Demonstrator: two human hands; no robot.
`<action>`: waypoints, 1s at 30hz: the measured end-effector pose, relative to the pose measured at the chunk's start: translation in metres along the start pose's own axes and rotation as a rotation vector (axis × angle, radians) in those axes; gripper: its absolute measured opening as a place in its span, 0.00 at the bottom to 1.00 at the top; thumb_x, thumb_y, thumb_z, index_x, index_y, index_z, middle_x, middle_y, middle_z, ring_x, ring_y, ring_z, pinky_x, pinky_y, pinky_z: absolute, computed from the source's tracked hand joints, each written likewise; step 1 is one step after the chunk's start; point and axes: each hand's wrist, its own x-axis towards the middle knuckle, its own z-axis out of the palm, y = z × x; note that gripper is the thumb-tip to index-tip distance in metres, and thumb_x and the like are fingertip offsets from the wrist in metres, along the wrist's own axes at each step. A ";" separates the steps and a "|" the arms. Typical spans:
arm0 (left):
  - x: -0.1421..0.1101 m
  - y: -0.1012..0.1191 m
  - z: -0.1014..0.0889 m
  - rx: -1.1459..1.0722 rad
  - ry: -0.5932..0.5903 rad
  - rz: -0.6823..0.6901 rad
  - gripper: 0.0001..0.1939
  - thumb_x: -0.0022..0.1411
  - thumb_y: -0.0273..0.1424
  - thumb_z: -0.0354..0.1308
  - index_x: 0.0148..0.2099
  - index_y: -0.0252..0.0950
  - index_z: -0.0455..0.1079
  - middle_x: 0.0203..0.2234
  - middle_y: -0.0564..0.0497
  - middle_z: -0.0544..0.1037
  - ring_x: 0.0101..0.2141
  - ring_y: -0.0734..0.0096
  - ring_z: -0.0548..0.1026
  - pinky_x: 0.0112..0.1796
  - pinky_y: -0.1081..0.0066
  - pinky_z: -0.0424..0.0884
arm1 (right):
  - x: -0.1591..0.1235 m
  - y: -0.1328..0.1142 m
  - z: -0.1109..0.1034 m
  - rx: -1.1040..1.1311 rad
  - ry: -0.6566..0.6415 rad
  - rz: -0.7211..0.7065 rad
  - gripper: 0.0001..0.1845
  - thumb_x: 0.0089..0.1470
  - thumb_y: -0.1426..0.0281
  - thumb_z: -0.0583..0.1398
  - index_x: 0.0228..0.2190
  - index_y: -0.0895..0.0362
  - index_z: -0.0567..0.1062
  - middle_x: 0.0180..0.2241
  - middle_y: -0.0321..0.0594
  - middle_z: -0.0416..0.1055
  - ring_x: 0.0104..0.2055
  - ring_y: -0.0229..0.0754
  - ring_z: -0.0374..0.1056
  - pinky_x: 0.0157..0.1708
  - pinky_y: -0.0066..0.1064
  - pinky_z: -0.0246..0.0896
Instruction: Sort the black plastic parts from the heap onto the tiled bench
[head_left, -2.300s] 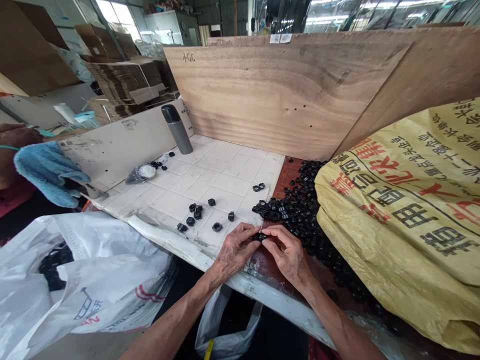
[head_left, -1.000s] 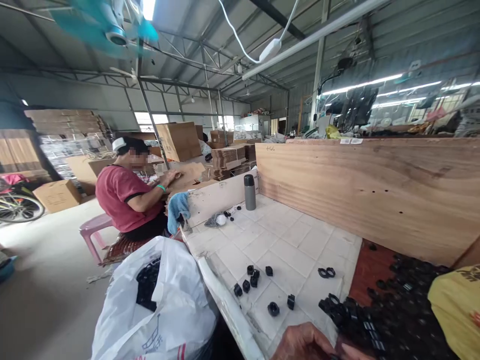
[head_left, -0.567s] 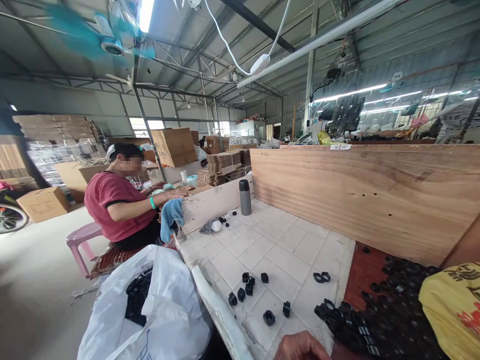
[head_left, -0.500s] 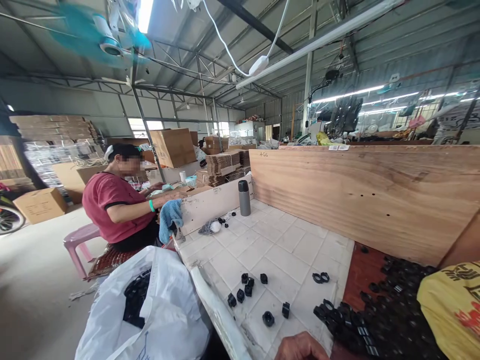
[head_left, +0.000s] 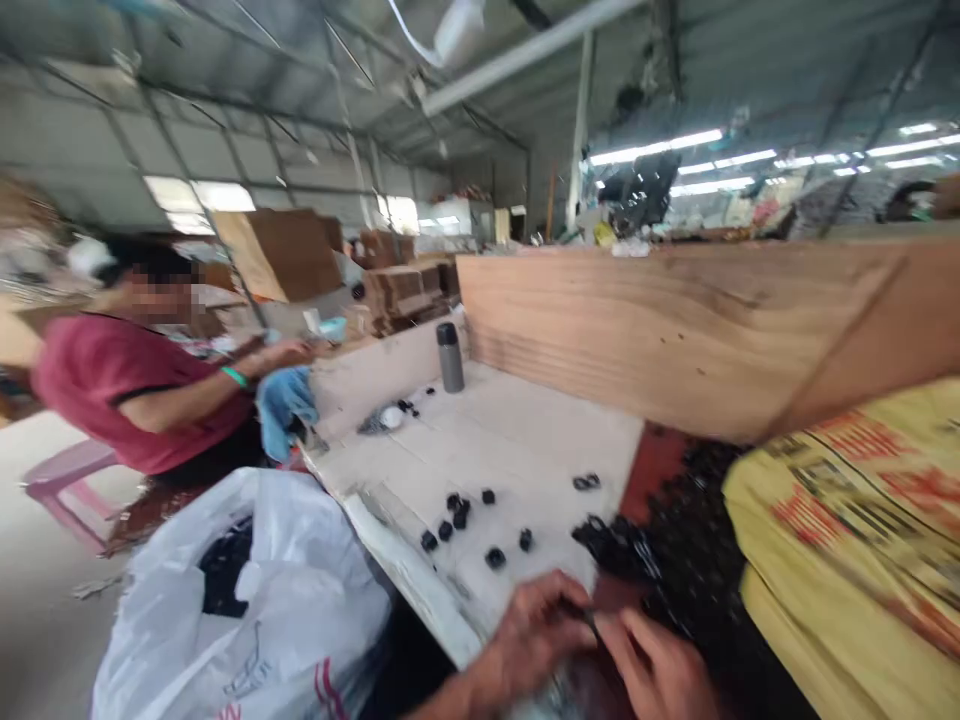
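My left hand (head_left: 534, 632) and my right hand (head_left: 660, 668) meet at the near edge of the table, fingers closed and fingertips together. Between them shows a small black part (head_left: 589, 622), mostly hidden by the fingers and blurred. Just beyond my hands, loose black ring-like parts lie on the pale tabletop, among them one part (head_left: 495, 558) and another (head_left: 526, 540). A linked-looking pair of black rings (head_left: 586, 482) lies farther back. To the right spreads a large heap of black parts (head_left: 694, 530).
A white bag (head_left: 300, 570) with black parts inside stands left of the table. A yellow printed bag (head_left: 862, 520) borders the heap. Wooden boards (head_left: 600, 320) wall the back, near a grey flask (head_left: 450, 360). A person in a red shirt (head_left: 142, 390) sits at the left.
The view has turned right and tilted down. Both hands are now together at the near edge with a small black part; earlier only one hand showed at the bottom.
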 end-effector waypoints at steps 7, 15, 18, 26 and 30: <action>0.005 0.001 -0.006 0.011 -0.010 -0.059 0.13 0.55 0.34 0.70 0.42 0.35 0.74 0.33 0.51 0.77 0.33 0.73 0.73 0.37 0.73 0.68 | 0.014 -0.032 -0.019 0.123 -0.096 0.262 0.23 0.66 0.59 0.51 0.24 0.56 0.73 0.18 0.32 0.65 0.21 0.36 0.62 0.25 0.25 0.57; 0.004 0.007 -0.004 0.024 0.006 -0.063 0.15 0.55 0.36 0.69 0.41 0.34 0.73 0.35 0.50 0.77 0.36 0.69 0.74 0.42 0.69 0.70 | 0.013 -0.032 -0.019 0.137 -0.114 0.259 0.12 0.62 0.64 0.58 0.29 0.55 0.74 0.24 0.34 0.69 0.26 0.38 0.66 0.29 0.26 0.60; 0.005 0.009 -0.002 0.014 0.002 -0.078 0.16 0.54 0.36 0.70 0.41 0.34 0.73 0.34 0.50 0.77 0.36 0.69 0.74 0.42 0.69 0.70 | 0.012 -0.030 -0.017 0.112 -0.103 0.305 0.14 0.63 0.61 0.57 0.28 0.55 0.73 0.24 0.35 0.69 0.25 0.38 0.64 0.27 0.26 0.59; 0.004 0.013 -0.001 -0.020 -0.001 -0.103 0.16 0.54 0.36 0.70 0.41 0.34 0.72 0.33 0.51 0.78 0.34 0.70 0.75 0.40 0.69 0.71 | 0.010 -0.030 -0.018 0.118 -0.100 0.252 0.13 0.63 0.62 0.56 0.32 0.56 0.74 0.26 0.36 0.71 0.26 0.38 0.66 0.30 0.27 0.60; 0.003 0.018 0.000 -0.020 -0.008 -0.118 0.15 0.55 0.35 0.70 0.41 0.34 0.72 0.33 0.52 0.78 0.35 0.70 0.75 0.40 0.70 0.71 | 0.012 -0.032 -0.021 0.117 -0.102 0.253 0.13 0.63 0.64 0.56 0.29 0.55 0.74 0.24 0.35 0.70 0.27 0.38 0.66 0.30 0.27 0.61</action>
